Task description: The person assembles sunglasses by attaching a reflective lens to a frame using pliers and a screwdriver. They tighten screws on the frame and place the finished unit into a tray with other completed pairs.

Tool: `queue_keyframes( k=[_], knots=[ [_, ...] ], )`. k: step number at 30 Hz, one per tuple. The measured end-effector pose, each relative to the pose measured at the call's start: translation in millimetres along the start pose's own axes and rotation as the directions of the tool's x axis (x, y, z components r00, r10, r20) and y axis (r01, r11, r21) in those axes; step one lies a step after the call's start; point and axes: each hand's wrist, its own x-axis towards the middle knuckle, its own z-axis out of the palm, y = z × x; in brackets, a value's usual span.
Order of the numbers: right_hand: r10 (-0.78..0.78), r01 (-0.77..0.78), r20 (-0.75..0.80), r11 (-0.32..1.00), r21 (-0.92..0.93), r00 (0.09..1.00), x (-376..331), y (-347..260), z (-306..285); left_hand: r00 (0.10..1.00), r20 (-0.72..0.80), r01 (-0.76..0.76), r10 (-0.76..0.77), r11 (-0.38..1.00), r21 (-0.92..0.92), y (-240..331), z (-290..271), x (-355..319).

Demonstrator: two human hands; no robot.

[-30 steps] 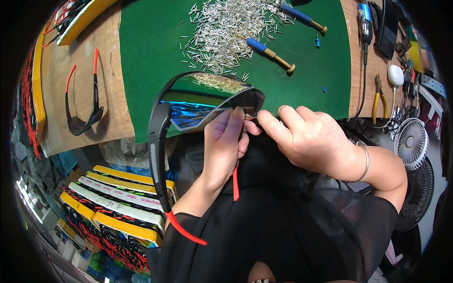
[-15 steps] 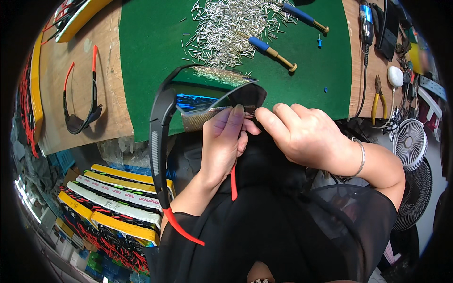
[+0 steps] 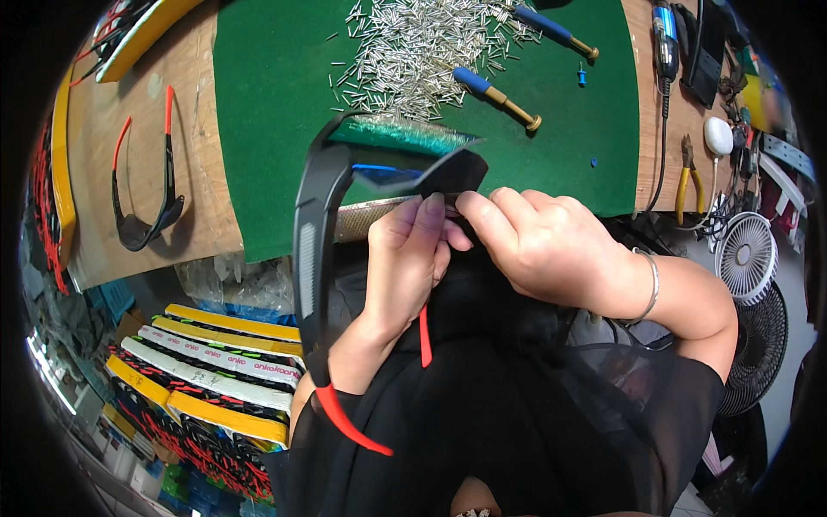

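Note:
A pair of black wraparound sunglasses [image 3: 317, 215] with red temple tips and shiny tinted lenses is tilted over the table's near edge. My left hand [image 3: 403, 258] is closed on it, thumb and fingers pinching the frame near the hinge of one temple. That temple's red tip shows below my left fingers; the other temple hangs down over my left forearm. Right beside the pinch, my right hand [image 3: 556, 246] has its fingers curled together against the same corner. Whatever lies in its fingertips is hidden. Under the lenses lies a textured metal bar [image 3: 366, 220].
Many small silver pins [image 3: 413, 60] are heaped on the green mat [image 3: 267, 129]. Two blue-handled tools [image 3: 500, 99] lie beside them. More sunglasses [image 3: 146, 215] rest at left, above packed trays [image 3: 207, 370]. Yellow pliers [image 3: 687, 181], a corded tool [image 3: 665, 52] and fans [image 3: 746, 258] are at right.
The sunglasses have turned a little, their hanging temple shifting to the right and the lenses tilting. My right fingertips have moved slightly left, closer in to the left hand's pinch.

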Motion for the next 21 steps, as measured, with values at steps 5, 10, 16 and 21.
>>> queue_keyframes(
  k=[5,10,16,21],
  knots=[
    [-0.042,0.037,-0.031,0.991,-0.130,0.999,-2.7,0.8,-1.2,1.000,0.019,-0.008,0.009,0.999,-0.049,2.7,2.9,0.5],
    [-0.049,0.049,0.010,0.993,-0.111,0.999,-12.2,9.0,-9.3,1.000,0.004,-0.008,0.009,0.987,-0.158,6.9,3.2,0.4],
    [0.307,-0.368,-0.288,0.910,-0.190,0.907,-36.8,75.5,-22.3,0.992,0.122,-0.007,0.029,0.984,-0.177,14.5,-0.5,-4.1],
    [0.354,-0.453,-0.326,0.836,-0.311,0.877,-32.5,83.3,-10.4,0.973,0.232,0.022,0.003,0.994,-0.106,23.8,11.0,-19.8]
  ],
)
